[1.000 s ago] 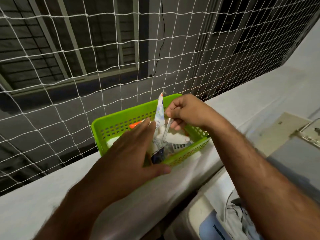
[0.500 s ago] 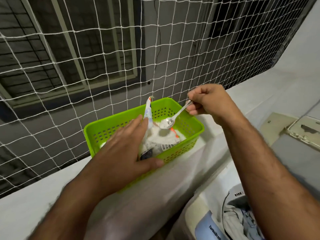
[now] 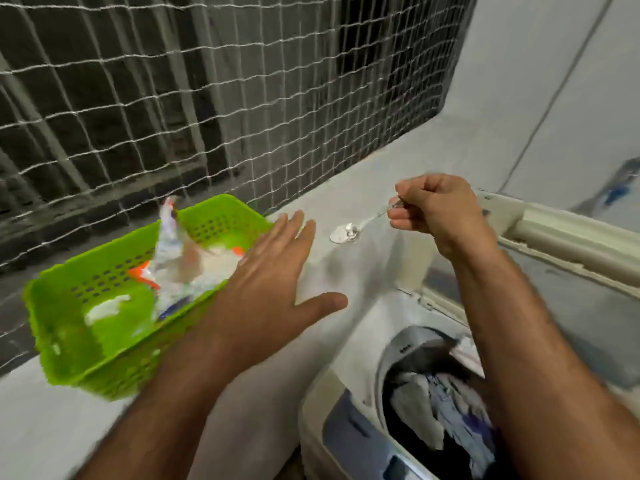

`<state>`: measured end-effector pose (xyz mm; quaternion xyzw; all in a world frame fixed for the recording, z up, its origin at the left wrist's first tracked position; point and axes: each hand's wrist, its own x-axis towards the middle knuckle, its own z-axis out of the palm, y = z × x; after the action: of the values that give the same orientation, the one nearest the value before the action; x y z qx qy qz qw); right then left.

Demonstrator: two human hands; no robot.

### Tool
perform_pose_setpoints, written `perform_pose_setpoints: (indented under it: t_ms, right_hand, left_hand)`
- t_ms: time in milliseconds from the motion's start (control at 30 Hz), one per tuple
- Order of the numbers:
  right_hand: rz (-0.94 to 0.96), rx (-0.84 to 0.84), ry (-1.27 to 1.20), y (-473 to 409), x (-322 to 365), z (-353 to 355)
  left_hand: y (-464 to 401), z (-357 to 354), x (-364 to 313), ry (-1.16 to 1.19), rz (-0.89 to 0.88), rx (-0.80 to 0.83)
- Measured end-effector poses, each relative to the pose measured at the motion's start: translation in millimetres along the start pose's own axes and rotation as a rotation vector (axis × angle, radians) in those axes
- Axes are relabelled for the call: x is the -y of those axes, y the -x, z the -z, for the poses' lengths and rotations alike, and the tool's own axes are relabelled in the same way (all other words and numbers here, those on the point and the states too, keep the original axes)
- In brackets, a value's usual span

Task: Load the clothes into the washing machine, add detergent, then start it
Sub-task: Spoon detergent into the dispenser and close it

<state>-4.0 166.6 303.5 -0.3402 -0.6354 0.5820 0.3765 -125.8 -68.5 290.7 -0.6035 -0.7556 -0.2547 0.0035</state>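
- The right hand (image 3: 438, 211) pinches the handle of a spoon (image 3: 346, 233) heaped with white detergent powder; 0.5 s ago it was over the basket, now it is carried out over the ledge (image 3: 346, 271).
- The left hand (image 3: 273, 282), fingers spread and empty, has let go of the detergent pouch (image 3: 180, 251) in the green basket (image 3: 69, 327).
- The washing machine (image 3: 332, 410) tub, open below, already holds clothes (image 3: 446, 410): tipping the powder in looks next.

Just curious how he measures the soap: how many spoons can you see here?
1. A metal spoon is pinched in the right hand, held above the ledge between the green basket and the washing machine. Others could be hidden in the basket.
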Motion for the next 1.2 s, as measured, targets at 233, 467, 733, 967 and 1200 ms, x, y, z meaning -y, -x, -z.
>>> perform_pose_setpoints:
  t_ms: [233,467,733,967,1200]
  right_hand:
    - [-0.077,-0.215,-0.008,36.4,-44.5,111.6]
    - [-0.186,-0.507,-0.032,68.4,-111.9,205.0]
    - [-0.29,-0.786,-0.049,103.3,-195.9,263.7]
    - [-0.45,-0.932,0.037,106.6,-252.1,273.3]
    - [-0.49,-0.91,0.347,92.4,-277.2,254.3]
  left_hand:
    - [-37.8,-93.9,-51.2,0.112,-0.114,0.08]
    - [-55.0,-199.7,-93.1,0.147,-0.164,0.252]
    - [-60.4,-290.3,-102.6,0.134,-0.183,0.483]
    - [-85.1,-334.3,-100.7,0.016,-0.26,0.615]
    - [-93.9,-365.5,-95.4,-0.013,-0.269,0.722]
